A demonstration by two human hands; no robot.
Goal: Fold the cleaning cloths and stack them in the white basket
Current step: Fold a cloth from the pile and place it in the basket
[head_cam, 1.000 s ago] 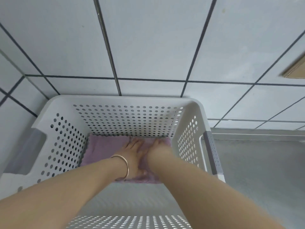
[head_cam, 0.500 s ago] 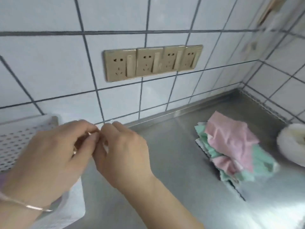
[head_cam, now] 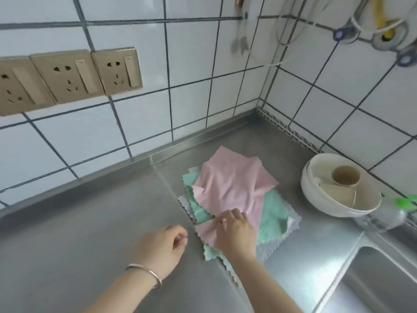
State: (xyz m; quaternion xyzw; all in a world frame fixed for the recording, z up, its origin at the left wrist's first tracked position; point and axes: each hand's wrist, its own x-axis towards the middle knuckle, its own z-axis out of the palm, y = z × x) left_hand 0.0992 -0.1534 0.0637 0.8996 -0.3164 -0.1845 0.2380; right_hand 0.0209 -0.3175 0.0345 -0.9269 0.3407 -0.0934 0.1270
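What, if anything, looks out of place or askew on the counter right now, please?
The pile of cleaning cloths is untidy: the pink cloth on top lies rumpled and skewed over the green ones, corners fanning out. The right hand rests on its near edge. Nothing looks spilled or damaged.

**Cleaning cloths: loose pile, unfolded, on steel counter**

The pile of cleaning cloths point(head_cam: 237, 199) lies at about 4 o'clock of centre in the head view, flat on the metal surface. Topmost is a pink cloth point(head_cam: 232, 188), rumpled and creased, its far corner pointing to 12 o'clock. Beneath it, mint-green cloths point(head_cam: 273, 220) project at 3 to 5 o'clock and again at 9 o'clock. Pale grey-lilac cloths with zigzag edges show at the bottom of the pile. Layers are skewed, not squared. The white basket is out of frame.
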